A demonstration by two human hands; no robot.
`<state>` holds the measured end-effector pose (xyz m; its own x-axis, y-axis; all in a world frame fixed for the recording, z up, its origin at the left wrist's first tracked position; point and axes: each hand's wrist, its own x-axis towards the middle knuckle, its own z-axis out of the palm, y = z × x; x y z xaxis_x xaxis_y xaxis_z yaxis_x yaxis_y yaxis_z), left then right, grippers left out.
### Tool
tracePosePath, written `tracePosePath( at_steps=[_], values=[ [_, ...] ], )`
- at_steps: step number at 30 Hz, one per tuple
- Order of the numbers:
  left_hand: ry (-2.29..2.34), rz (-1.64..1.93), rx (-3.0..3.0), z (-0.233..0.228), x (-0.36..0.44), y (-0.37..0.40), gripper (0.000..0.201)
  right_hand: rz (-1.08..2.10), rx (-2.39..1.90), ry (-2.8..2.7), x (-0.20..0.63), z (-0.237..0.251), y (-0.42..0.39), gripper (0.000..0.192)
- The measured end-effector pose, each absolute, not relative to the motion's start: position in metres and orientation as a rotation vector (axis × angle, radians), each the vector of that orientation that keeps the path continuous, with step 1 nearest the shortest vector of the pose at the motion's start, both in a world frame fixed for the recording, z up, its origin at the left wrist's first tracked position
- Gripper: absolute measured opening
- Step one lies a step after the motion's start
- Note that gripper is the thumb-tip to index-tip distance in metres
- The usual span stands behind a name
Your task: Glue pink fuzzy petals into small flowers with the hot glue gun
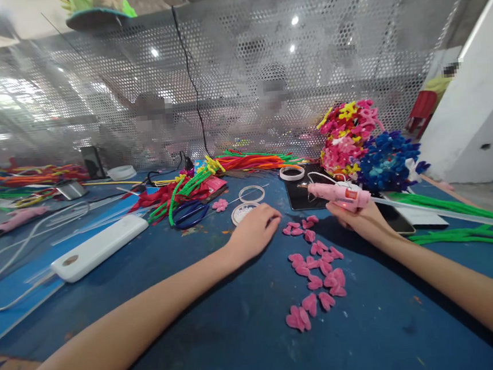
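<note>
My right hand [359, 218] is closed around the handle of a pink hot glue gun [338, 195]. Its nozzle points left, and a long clear glue stick [442, 210] sticks out of the back. My left hand [255, 233] rests low over the table, palm down, beside a round dish of white beads [241, 213] that it partly covers. Thumb and forefinger are slightly apart, with nothing visible between them; the other fingers are hidden. Between my hands and nearer to me lie several pink fuzzy heart-shaped petals [315, 281]. A small pink flower [219, 205] lies left of the dish.
Blue scissors [192, 214], green and red pipe cleaners [178, 194] and a white power bank [100, 248] lie left. A black tablet [305, 196], tape roll [292, 173] and fuzzy flower bunches [389, 160] stand right. A perforated metal screen [237, 82] closes off the back.
</note>
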<state>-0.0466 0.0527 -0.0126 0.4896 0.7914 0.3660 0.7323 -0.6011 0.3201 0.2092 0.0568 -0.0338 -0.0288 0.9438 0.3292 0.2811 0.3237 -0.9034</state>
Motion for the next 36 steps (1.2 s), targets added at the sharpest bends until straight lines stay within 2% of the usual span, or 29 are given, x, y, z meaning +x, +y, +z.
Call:
tracePosePath(
  at_steps=[3, 9, 15, 21, 25, 31, 36],
  values=[
    [1.261, 0.665, 2.618, -0.021, -0.038, 0.04, 0.019, 0.809, -1.192, -1.526, 0.218, -0.04, 0.055, 0.032],
    [1.287, 0.675, 2.507, -0.026, -0.036, 0.045, 0.012, 0.987, -1.19, -1.594, 0.23, -0.036, 0.045, 0.034],
    [1.266, 0.762, 2.35, -0.026, -0.038, 0.049, 0.005, 0.973, -1.122, -1.58, 0.229, -0.031, 0.042, 0.034],
    [1.229, 0.922, 2.246, -0.022, -0.039, 0.046, 0.017, 1.082, -1.098, -1.47, 0.226, -0.038, 0.047, 0.033],
    [1.198, 0.994, 2.212, -0.02, -0.04, 0.045, 0.017, 1.101, -1.133, -1.457, 0.225, -0.044, 0.047, 0.034],
    [1.122, 1.158, 1.777, -0.022, -0.039, 0.044, 0.009, 1.103, -1.166, -1.455, 0.222, -0.043, 0.045, 0.037],
    [0.981, 1.173, 1.502, -0.028, -0.035, 0.046, 0.02, 1.1, -1.172, -1.47, 0.221, -0.042, 0.044, 0.038]
  ],
)
